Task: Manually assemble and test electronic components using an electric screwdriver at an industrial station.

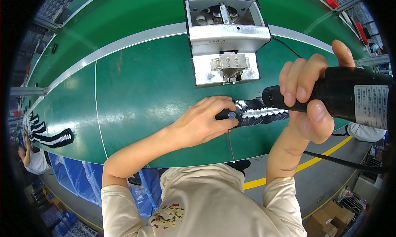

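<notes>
My left hand [204,120] is closed around the near end of a long black segmented piece [253,120] lying on the green table, with a row of clear round beads along it. Between my thumb and forefinger shows a small blue round spot [232,115]. A thin reddish-brown wire [231,146] runs from beside the thumb toward the table's front edge. In my right hand [307,92] is a black electric screwdriver [342,92], its fingers wrapped round the body and its nose aimed left above the black piece. Whether its tip touches anything I cannot tell.
A silver screw feeder [225,43] stands on the table just beyond my hands. Several black-and-white striped pieces [51,138] lie at the far left end, near another person [35,160]. A black cable [346,160] crosses at the right. Cardboard boxes [330,218] sit on the floor.
</notes>
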`<state>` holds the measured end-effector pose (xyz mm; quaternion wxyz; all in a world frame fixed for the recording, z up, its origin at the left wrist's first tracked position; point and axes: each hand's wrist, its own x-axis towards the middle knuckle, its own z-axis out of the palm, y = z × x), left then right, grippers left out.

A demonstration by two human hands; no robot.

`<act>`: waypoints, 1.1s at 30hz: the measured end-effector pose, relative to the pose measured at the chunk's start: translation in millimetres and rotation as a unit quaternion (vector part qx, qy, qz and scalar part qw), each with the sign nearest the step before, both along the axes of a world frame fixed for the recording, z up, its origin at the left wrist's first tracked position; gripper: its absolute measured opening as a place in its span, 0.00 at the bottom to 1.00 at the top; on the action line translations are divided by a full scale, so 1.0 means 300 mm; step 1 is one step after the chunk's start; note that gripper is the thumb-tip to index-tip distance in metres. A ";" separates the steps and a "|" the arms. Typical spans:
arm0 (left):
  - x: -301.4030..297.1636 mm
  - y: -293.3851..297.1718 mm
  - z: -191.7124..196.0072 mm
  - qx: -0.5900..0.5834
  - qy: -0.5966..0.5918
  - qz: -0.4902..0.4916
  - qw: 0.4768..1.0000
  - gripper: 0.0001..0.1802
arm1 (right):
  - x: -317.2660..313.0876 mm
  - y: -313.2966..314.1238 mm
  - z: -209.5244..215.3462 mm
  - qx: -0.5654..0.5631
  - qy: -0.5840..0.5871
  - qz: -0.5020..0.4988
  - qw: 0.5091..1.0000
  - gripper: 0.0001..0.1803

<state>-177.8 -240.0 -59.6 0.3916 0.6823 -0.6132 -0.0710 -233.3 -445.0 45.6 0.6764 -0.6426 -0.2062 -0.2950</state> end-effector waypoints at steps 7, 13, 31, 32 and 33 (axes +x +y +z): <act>0.000 -0.001 0.005 0.004 0.004 -0.001 1.000 0.16 | 0.002 0.001 -0.004 -0.005 -0.004 0.006 1.000 0.43; 0.002 -0.002 0.010 0.023 0.006 -0.002 1.000 0.15 | 0.007 0.005 -0.005 -0.002 -0.007 0.016 1.000 0.42; -0.003 0.074 -0.009 -0.015 -0.001 0.026 1.000 0.10 | 0.131 0.152 0.070 0.046 -0.004 -0.115 0.992 0.30; -0.004 0.074 -0.010 -0.020 -0.001 0.028 0.999 0.09 | 0.143 0.160 0.062 0.064 -0.010 -0.113 0.991 0.29; -0.004 0.073 -0.012 -0.024 0.000 0.030 0.999 0.09 | 0.155 0.168 0.053 0.083 -0.016 -0.111 0.990 0.29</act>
